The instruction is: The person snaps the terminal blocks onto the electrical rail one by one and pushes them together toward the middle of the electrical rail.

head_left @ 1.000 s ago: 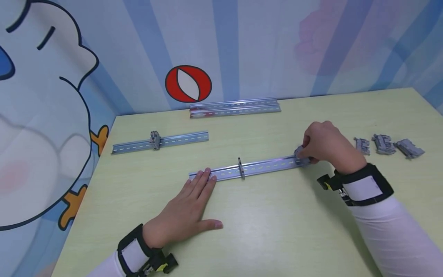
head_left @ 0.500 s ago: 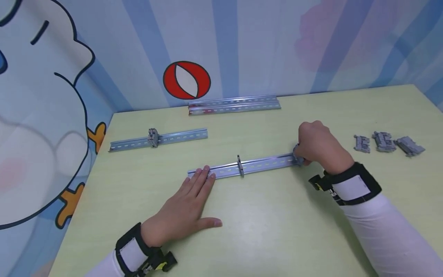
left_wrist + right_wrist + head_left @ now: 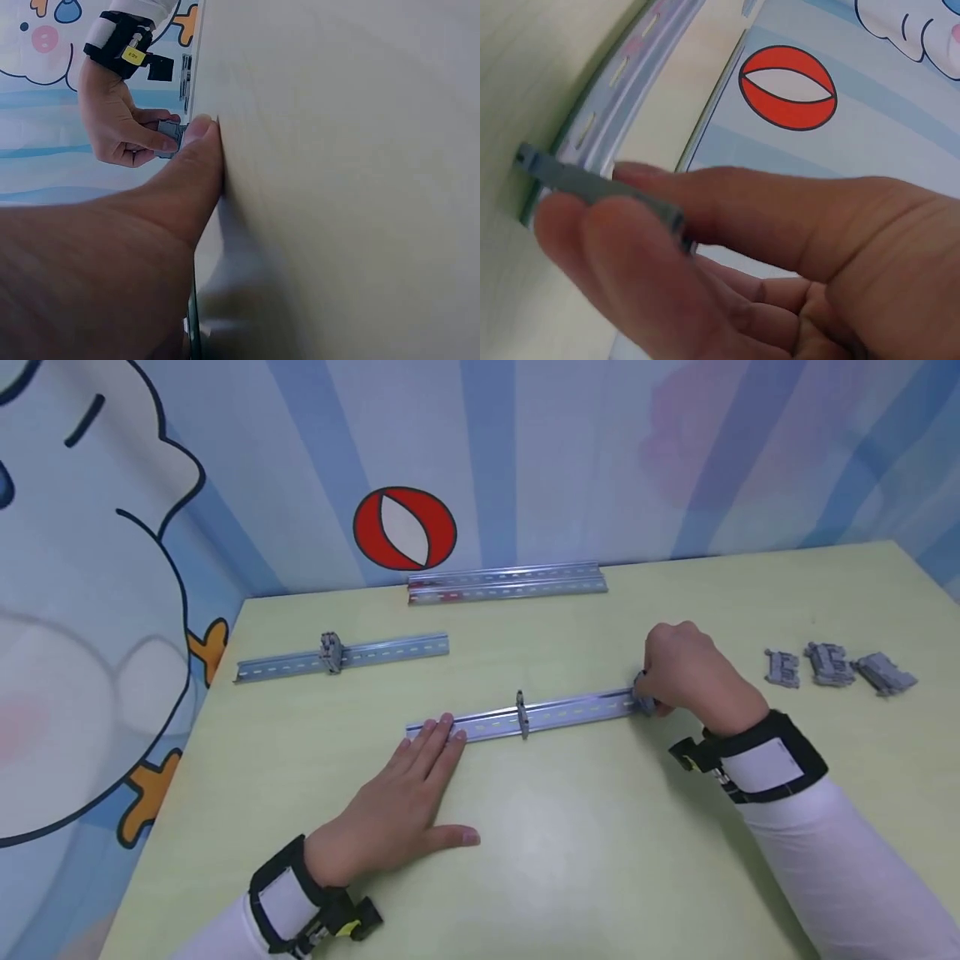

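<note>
A slotted metal DIN rail (image 3: 577,710) lies across the middle of the table. My left hand (image 3: 393,802) rests flat over its left end, fingers straight and thumb spread to the side. At the rail's right end, my right hand (image 3: 697,677) pinches a grey terminal block (image 3: 600,186) between thumb and fingers. In the right wrist view the block sits across the rail's end; whether it is clipped on is not clear. Partway along the rail a thin grey piece (image 3: 522,715) stands upright. The left wrist view also shows the right hand holding the block (image 3: 171,138).
Farther left lies another rail (image 3: 397,649) with a grey block (image 3: 332,653) standing on it. Two more rails (image 3: 510,583) lie side by side against the wall. Loose terminal blocks (image 3: 828,664) lie to the right, beyond the right hand, on the pale table (image 3: 570,860).
My right hand has moved slightly left with the terminal block at the rail's end, then stayed nearly still. The left hand keeps its place on the rail. The head view has shifted a little.
</note>
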`<state>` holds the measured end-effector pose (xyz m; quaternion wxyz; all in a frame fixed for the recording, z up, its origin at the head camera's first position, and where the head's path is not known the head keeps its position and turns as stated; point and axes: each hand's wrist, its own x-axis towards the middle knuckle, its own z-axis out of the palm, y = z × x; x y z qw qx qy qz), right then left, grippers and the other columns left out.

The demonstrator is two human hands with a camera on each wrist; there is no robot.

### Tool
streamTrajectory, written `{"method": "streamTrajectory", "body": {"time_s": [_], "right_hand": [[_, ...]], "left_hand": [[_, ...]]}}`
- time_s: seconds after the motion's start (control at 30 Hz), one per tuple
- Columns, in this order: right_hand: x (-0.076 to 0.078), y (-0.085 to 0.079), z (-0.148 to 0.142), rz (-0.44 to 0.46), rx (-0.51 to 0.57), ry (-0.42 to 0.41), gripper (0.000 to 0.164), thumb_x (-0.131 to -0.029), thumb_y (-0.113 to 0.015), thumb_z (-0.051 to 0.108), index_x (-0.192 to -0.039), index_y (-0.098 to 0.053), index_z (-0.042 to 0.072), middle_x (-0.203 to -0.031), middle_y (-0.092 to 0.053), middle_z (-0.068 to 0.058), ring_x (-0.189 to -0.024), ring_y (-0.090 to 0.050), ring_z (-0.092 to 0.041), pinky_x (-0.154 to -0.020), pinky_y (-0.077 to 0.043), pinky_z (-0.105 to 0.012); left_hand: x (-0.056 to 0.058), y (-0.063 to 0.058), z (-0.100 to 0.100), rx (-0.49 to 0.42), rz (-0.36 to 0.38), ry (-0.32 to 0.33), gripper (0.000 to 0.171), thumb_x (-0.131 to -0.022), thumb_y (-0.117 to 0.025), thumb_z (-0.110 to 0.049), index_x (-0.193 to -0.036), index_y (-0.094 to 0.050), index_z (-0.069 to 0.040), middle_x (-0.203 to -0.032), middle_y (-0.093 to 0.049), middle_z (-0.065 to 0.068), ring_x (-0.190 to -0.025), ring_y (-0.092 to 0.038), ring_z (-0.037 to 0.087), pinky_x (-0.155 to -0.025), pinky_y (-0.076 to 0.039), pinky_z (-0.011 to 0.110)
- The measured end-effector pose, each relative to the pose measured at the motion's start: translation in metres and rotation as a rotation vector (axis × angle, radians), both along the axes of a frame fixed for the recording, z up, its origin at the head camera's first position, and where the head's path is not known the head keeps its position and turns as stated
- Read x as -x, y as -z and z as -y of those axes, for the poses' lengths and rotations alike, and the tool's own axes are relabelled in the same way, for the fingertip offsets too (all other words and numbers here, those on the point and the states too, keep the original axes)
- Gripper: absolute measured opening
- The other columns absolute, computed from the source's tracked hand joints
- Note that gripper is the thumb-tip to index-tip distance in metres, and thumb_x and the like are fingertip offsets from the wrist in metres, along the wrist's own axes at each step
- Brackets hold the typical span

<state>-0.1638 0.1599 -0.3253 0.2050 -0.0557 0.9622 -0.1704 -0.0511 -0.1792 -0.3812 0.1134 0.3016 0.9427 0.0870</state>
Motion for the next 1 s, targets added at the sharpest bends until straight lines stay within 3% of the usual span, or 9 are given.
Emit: {"method": "streamTrajectory", "body": {"time_s": [0.2, 0.37, 0.43, 0.8, 1.0], "right_hand": [[-0.006, -0.006, -0.011, 0.047, 0.036, -0.051, 0.021, -0.087, -0.069, 0.018, -0.073, -0.074, 0.004, -0.059, -0.065, -0.004, -0.058, -0.062, -0.019, -0.059, -0.047, -0.033], [-0.004, -0.011, -0.016, 0.062, 0.124, -0.047, 0.02, -0.089, -0.064, 0.011, -0.098, -0.073, -0.004, -0.076, -0.072, -0.006, -0.065, -0.068, -0.015, -0.067, -0.056, -0.039], [-0.002, -0.011, -0.017, 0.071, 0.14, -0.041, 0.022, -0.089, -0.064, 0.01, -0.102, -0.072, -0.006, -0.079, -0.073, -0.007, -0.066, -0.069, -0.015, -0.07, -0.057, -0.041], [-0.001, -0.003, -0.002, 0.016, 0.176, -0.023, 0.016, -0.084, -0.068, 0.014, -0.088, -0.074, 0.0, -0.066, -0.07, -0.002, -0.062, -0.069, -0.017, -0.068, -0.053, -0.037], [-0.003, 0.003, 0.013, -0.018, 0.217, -0.038, 0.014, -0.083, -0.068, 0.015, -0.083, -0.074, 0.002, -0.063, -0.069, 0.0, -0.06, -0.068, -0.016, -0.059, -0.048, -0.029]], "left_hand": [[-0.002, 0.005, -0.002, 0.007, 0.004, 0.013, 0.109, -0.084, -0.05, -0.075, -0.157, -0.007, -0.006, -0.163, 0.001, 0.015, -0.15, -0.002, 0.031, -0.119, -0.015, 0.049], [-0.001, 0.004, -0.002, 0.025, -0.013, 0.013, 0.109, -0.084, -0.048, -0.076, -0.157, -0.007, -0.006, -0.164, 0.002, 0.015, -0.15, -0.001, 0.031, -0.119, -0.013, 0.047], [0.0, 0.003, -0.002, 0.024, -0.012, 0.012, 0.109, -0.084, -0.048, -0.076, -0.157, -0.007, -0.007, -0.164, 0.001, 0.015, -0.15, -0.001, 0.031, -0.119, -0.013, 0.047], [0.001, 0.0, 0.001, 0.009, -0.002, 0.0, 0.108, -0.084, -0.051, -0.074, -0.157, -0.008, -0.007, -0.164, 0.0, 0.014, -0.15, -0.002, 0.03, -0.119, -0.014, 0.047], [0.0, 0.0, 0.002, 0.008, 0.006, -0.006, 0.109, -0.084, -0.052, -0.074, -0.157, -0.008, -0.007, -0.164, 0.0, 0.015, -0.15, -0.002, 0.031, -0.119, -0.014, 0.047]]}}
